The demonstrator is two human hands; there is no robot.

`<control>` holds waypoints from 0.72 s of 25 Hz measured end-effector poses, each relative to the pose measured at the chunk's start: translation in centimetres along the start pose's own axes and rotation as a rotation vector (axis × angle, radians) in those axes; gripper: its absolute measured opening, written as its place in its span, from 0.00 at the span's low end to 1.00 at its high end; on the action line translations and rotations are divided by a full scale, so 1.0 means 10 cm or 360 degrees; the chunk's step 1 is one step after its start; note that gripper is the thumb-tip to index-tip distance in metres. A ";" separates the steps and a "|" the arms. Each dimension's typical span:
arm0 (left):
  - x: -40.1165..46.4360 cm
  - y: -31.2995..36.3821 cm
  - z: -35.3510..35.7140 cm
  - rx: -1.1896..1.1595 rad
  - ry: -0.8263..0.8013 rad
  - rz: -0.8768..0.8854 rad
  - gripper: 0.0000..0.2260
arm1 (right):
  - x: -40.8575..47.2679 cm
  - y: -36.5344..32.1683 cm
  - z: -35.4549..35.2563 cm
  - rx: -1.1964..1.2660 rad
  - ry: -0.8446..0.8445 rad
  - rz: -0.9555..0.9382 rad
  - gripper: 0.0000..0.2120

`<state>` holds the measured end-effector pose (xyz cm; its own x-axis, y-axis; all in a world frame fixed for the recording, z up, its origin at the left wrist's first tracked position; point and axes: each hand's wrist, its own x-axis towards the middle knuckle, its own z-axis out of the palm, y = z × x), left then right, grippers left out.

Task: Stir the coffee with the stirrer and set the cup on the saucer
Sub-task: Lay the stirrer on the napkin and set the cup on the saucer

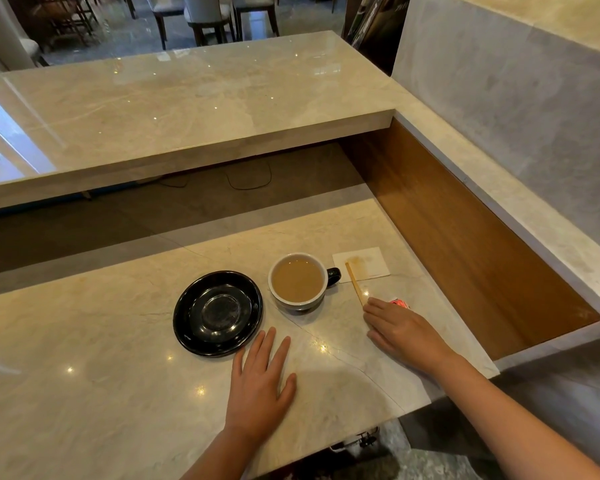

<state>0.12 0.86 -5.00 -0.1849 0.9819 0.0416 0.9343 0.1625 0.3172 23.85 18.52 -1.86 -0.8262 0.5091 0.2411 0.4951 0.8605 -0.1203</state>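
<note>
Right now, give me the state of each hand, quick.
Left hand: open, flat on the counter, holding nothing.
Right hand: open, fingertips at the stirrer, no grip on it yet.

Counter (118,393) looked like polished marble, pale cream and glossy, ceiling lights bouncing off it by the flat left hand (260,382). Saucer (217,313) was glossy black, ceramic I'd guess. Cup (298,282) had a smooth glazed look, white inside and dark outside. Stirrer (354,283) at the right hand's (402,330) fingertips was plain matt wood, its far end on a stained paper napkin (361,264). The side panel (465,237) beyond was brown wood veneer.
</note>
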 end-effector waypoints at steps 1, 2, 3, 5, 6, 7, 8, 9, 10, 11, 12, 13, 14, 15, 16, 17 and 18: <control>0.00 0.00 0.00 -0.0003 0.0003 -0.0001 0.26 | 0.00 0.00 0.00 -0.0002 -0.0038 0.0020 0.15; 0.00 0.00 0.01 -0.0007 0.0007 0.0002 0.26 | -0.01 0.00 0.00 0.0000 -0.0079 0.0041 0.14; 0.00 0.00 0.01 -0.0012 0.0013 0.0007 0.26 | -0.01 -0.01 -0.01 0.0015 -0.0112 0.0062 0.13; -0.01 0.00 0.01 -0.0023 0.0024 0.0016 0.26 | 0.04 -0.06 -0.07 0.0115 -0.0118 0.0142 0.12; -0.01 -0.01 0.02 -0.0030 0.0028 0.0016 0.26 | 0.10 -0.10 -0.13 0.0192 -0.0076 0.0204 0.13; -0.01 -0.01 0.02 -0.0032 0.0028 0.0013 0.26 | 0.17 -0.16 -0.19 0.0259 0.0004 0.0263 0.13; -0.01 -0.01 0.03 -0.0030 0.0023 0.0007 0.26 | 0.26 -0.23 -0.26 0.0291 0.0114 0.0296 0.14; -0.01 -0.02 0.04 -0.0029 0.0017 -0.0001 0.26 | 0.39 -0.32 -0.33 0.0290 0.0221 0.0295 0.16; -0.01 -0.02 0.04 -0.0031 0.0012 -0.0007 0.26 | 0.52 -0.41 -0.39 0.0277 0.0286 0.0270 0.18; -0.01 -0.02 0.05 -0.0036 0.0008 -0.0009 0.26 | 0.66 -0.51 -0.45 0.0269 0.0263 0.0243 0.21; -0.01 -0.02 0.05 -0.0038 0.0006 -0.0009 0.26 | 0.79 -0.60 -0.50 0.0258 0.0159 0.0226 0.25; -0.01 -0.02 0.05 -0.0035 0.0003 -0.0011 0.26 | 0.92 -0.68 -0.52 0.0243 0.0012 0.0223 0.30; -0.01 -0.02 0.05 -0.0030 0.0001 -0.0016 0.26 | 1.04 -0.74 -0.53 0.0225 -0.0147 0.0225 0.33; -0.01 -0.03 0.05 -0.0028 0.0000 -0.0020 0.26 | 1.15 -0.78 -0.52 0.0203 -0.0279 0.0228 0.36; -0.01 -0.03 0.05 -0.0032 0.0002 -0.0021 0.26 | 1.26 -0.80 -0.50 0.0166 -0.0389 0.0234 0.39; -0.01 -0.03 0.06 -0.0043 0.0006 -0.0019 0.26 | 1.36 -0.81 -0.48 0.0123 -0.0490 0.0245 0.41; -0.01 -0.03 0.06 -0.0055 0.0009 -0.0014 0.26 | 1.46 -0.81 -0.46 0.0087 -0.0590 0.0263 0.44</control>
<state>0.03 0.79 -5.66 -0.1946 0.9799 0.0439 0.9216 0.1674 0.3502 9.03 18.90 7.10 -0.7827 0.6046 -0.1479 0.6225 0.7612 -0.1819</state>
